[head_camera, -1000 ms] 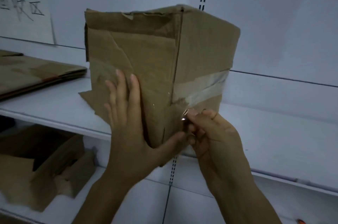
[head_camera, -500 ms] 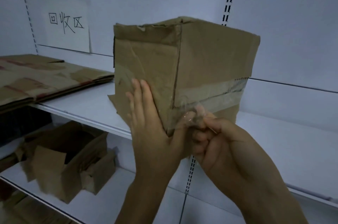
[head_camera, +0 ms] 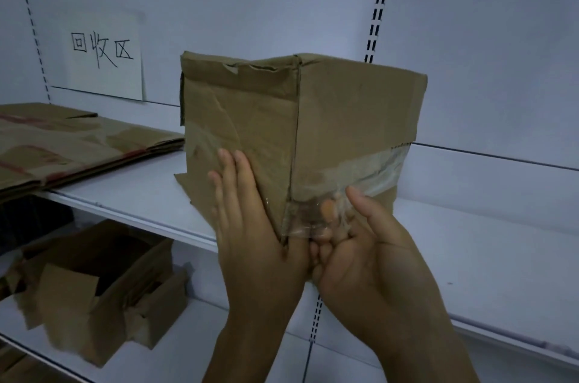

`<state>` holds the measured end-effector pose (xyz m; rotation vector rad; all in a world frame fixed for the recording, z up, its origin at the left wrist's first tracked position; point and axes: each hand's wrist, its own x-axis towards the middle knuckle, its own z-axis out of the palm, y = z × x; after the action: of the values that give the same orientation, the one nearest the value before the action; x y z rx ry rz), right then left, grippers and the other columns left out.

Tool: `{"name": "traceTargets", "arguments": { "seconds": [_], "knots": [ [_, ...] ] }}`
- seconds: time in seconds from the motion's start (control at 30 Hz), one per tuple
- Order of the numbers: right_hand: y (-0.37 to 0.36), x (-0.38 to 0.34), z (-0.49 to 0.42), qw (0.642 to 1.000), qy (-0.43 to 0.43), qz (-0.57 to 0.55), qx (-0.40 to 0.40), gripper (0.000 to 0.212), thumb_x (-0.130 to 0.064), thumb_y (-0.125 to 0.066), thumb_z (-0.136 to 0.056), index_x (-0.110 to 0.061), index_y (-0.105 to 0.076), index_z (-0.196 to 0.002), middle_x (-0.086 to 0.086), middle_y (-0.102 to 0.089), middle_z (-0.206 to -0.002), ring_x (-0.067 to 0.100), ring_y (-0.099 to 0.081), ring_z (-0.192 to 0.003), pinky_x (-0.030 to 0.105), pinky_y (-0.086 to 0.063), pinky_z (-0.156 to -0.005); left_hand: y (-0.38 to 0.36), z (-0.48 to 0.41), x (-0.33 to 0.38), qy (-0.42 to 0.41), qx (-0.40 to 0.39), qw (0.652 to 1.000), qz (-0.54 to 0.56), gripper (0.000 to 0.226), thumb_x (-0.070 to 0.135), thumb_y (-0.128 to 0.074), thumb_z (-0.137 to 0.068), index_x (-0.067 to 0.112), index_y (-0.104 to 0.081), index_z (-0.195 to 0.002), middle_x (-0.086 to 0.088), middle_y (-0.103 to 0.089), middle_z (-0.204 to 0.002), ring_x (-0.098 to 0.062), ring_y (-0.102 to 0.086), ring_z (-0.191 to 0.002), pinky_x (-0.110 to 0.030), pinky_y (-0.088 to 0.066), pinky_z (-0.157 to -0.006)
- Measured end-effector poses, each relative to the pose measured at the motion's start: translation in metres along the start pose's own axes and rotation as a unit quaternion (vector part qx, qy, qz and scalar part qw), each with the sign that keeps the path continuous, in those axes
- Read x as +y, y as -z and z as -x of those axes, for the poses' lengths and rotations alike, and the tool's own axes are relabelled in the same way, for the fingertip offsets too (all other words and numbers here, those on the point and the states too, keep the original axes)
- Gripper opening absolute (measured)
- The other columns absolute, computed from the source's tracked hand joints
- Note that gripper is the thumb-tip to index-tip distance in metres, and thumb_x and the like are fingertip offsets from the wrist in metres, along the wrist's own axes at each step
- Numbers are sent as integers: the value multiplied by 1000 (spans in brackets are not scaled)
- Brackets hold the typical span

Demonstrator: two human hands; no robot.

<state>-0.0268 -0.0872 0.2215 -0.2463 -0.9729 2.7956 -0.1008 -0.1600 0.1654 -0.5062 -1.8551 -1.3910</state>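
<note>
A worn brown cardboard box (head_camera: pixel 351 119) stands on the white shelf (head_camera: pixel 470 251), one corner turned toward me. A band of clear tape (head_camera: pixel 372 168) runs around its lower part. My left hand (head_camera: pixel 250 226) presses flat against the box's left face, fingers straight and thumb at the bottom corner. My right hand (head_camera: pixel 360 245) pinches a peeled strip of the clear tape at the lower corner, between thumb and fingers; the loose film covers my fingertips.
Flattened cardboard sheets (head_camera: pixel 62 147) lie stacked on the shelf at the left, under a paper sign (head_camera: pixel 103 50) with handwritten characters. An opened, torn box (head_camera: pixel 100 282) sits on the lower shelf. Slotted uprights (head_camera: pixel 377 3) run down the white back wall.
My right hand has pulled a wider flap of tape loose from the box's corner. The view has shifted so the box sits lower and further right; my left hand stays pressed on the box.
</note>
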Motion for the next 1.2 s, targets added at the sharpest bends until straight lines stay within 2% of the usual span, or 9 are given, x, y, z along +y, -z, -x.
{"name": "traceTargets", "arguments": {
  "seconds": [0.2,0.3,0.37,0.5,0.77,0.87,1.0,1.1,1.2],
  "knots": [
    [-1,6,-8,1000,13,17,2,53,-34,-67,-67,-13,-66,-116,1,-72,-90,16,-60,-82,29,-40,-88,-3,3,-5,-40,32,999,6,91,69,-40,-83,19,-8,-152,5,-5,-159,-22,-7,-148,-50,-19,-115],
    [-1,5,-11,997,27,66,6,49,-35,-69,-65,-11,-70,-107,8,-71,-112,26,-55,-117,37,-36,-107,-1,-3,-1,-103,57,993,32,92,50,-57,-82,24,-3,-151,-4,-10,-159,-25,-9,-147,-59,-22,-113],
    [0,2,-15,995,58,77,3,58,-34,-71,-64,-7,-67,-115,13,-65,-121,26,-54,-107,45,-35,-111,2,-14,7,-209,72,974,-56,96,40,-62,-81,30,2,-152,-18,-10,-154,-34,-10,-146,-62,-21,-110],
    [8,-5,-14,989,100,104,-36,44,-33,-67,-71,-13,-68,-110,4,-74,-100,14,-70,-84,27,-57,-76,8,-31,28,-342,62,917,-194,52,45,-50,-94,32,-40,-143,-20,-14,-153,-42,-16,-141,-66,-14,-109],
    [11,2,-21,994,102,39,-16,32,-21,-65,-78,-10,-61,-108,3,-56,-70,11,-50,-63,24,-44,-71,-1,-25,26,-262,59,930,-251,45,45,-60,-91,33,-52,-134,-15,-14,-152,-36,-23,-143,-64,-16,-110],
    [15,0,-26,996,89,21,3,40,-22,-67,-76,-11,-62,-114,4,-65,-80,14,-57,-71,27,-47,-80,0,-28,22,-252,35,937,-238,49,43,-62,-89,30,-52,-135,-19,-22,-154,-36,-25,-142,-61,-18,-110],
    [18,-13,-28,998,62,-30,-2,30,-23,-66,-78,-10,-66,-105,2,-68,-83,10,-62,-67,21,-49,-68,-2,-27,18,-250,37,939,-233,56,42,-64,-86,31,-46,-137,-20,-25,-153,-36,-26,-141,-59,-24,-109],
    [16,-15,-30,994,64,-90,8,28,-13,-59,-86,-6,-64,-114,7,-74,-96,17,-70,-90,29,-54,-83,-4,-29,15,-244,49,942,-226,55,44,-64,-87,34,-42,-136,-20,-26,-153,-35,-27,-141,-58,-27,-108],
    [11,-12,-29,989,48,-139,3,26,-9,-57,-87,-5,-63,-112,9,-74,-90,17,-72,-83,30,-59,-77,-3,-29,14,-226,68,947,-219,47,49,-55,-92,36,-43,-135,-19,-29,-152,-34,-30,-140,-60,-31,-105]
  ]
}}
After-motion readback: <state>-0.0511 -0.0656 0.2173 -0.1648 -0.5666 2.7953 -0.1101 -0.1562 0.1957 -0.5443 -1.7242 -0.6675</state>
